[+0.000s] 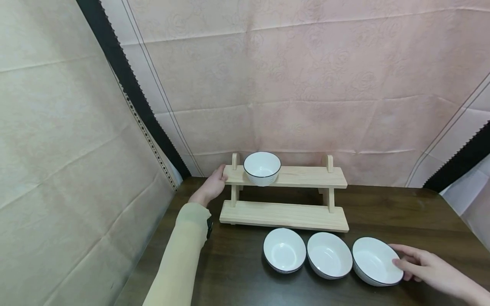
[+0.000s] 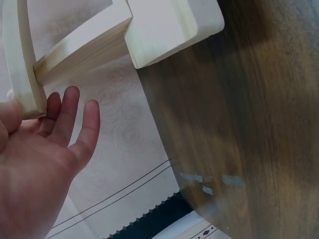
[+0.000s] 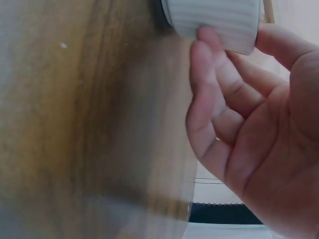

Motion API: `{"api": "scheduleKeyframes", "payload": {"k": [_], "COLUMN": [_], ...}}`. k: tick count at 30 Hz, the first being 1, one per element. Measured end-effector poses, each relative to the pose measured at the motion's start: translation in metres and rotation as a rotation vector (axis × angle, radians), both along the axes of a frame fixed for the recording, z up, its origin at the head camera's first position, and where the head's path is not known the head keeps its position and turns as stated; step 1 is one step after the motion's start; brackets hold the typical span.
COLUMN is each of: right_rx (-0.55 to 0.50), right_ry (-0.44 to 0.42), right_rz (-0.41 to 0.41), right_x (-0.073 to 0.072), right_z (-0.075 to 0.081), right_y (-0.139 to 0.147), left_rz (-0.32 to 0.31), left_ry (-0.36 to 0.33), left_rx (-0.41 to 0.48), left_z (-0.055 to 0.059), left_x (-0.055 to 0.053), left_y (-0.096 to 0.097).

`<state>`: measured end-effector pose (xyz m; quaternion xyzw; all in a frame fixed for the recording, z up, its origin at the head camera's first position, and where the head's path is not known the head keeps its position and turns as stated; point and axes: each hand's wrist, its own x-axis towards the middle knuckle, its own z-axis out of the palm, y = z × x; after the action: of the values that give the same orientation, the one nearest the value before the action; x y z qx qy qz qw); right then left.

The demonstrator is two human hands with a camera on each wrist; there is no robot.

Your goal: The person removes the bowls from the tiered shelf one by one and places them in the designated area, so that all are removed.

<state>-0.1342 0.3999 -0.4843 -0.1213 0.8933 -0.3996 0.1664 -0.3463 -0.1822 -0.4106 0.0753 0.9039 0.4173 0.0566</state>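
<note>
A two-tier wooden shelf [image 1: 285, 214] stands on the table, and my left hand [image 1: 212, 187] pinches the left end of its upper board. The left wrist view shows the thumb and index finger on that board [image 2: 25, 64], the other fingers [image 2: 89, 124] extended below it. One white bowl with a dark rim [image 1: 262, 165] sits on the upper board, toward the left. In front of the shelf, a left bowl [image 1: 284, 250], a middle bowl [image 1: 329, 255] and a right bowl [image 1: 377, 260] form a row. My right hand [image 1: 423, 267] pinches the right bowl's edge; its ribbed outer wall [image 3: 217, 17] shows in the right wrist view.
The dark wooden table [image 1: 233, 276] carries everything. A pale patterned cloth [image 1: 306, 85] hangs directly behind the shelf, and another cloth [image 1: 76, 191] covers the left side. Upright pegs [image 1: 330, 163] rise from the upper board near its ends.
</note>
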Motion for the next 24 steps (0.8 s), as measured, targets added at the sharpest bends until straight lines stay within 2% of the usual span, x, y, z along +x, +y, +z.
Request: {"api": "scheduleKeyframes", "payload": {"k": [4, 8, 11, 17, 19, 24], "right_rx": [0.004, 0.019, 0.060, 0.156, 0.165, 0.147], "right_ry": [0.042, 0.080, 0.128, 0.213, 0.268, 0.415], "right_rz": [0.023, 0.010, -0.048, -0.222, -0.243, -0.229], "right_x": [0.000, -0.001, -0.003, -0.013, -0.018, -0.036], "right_z": [0.002, 0.008, 0.014, 0.031, 0.037, 0.057], "right_y": [0.001, 0.001, 0.001, -0.009, -0.015, -0.040], "left_rz": [-0.007, -0.015, -0.020, -0.022, -0.021, -0.017], "left_ry": [-0.001, 0.004, 0.001, 0.004, 0.008, 0.013], "left_rx": [-0.009, -0.023, -0.014, -0.004, -0.014, -0.030], "left_z": [0.000, 0.002, 0.003, 0.004, 0.003, 0.003], "left_x": [-0.001, 0.000, 0.001, 0.000, 0.000, 0.000], "left_y": [0.000, 0.000, 0.000, 0.000, 0.000, -0.001]}}
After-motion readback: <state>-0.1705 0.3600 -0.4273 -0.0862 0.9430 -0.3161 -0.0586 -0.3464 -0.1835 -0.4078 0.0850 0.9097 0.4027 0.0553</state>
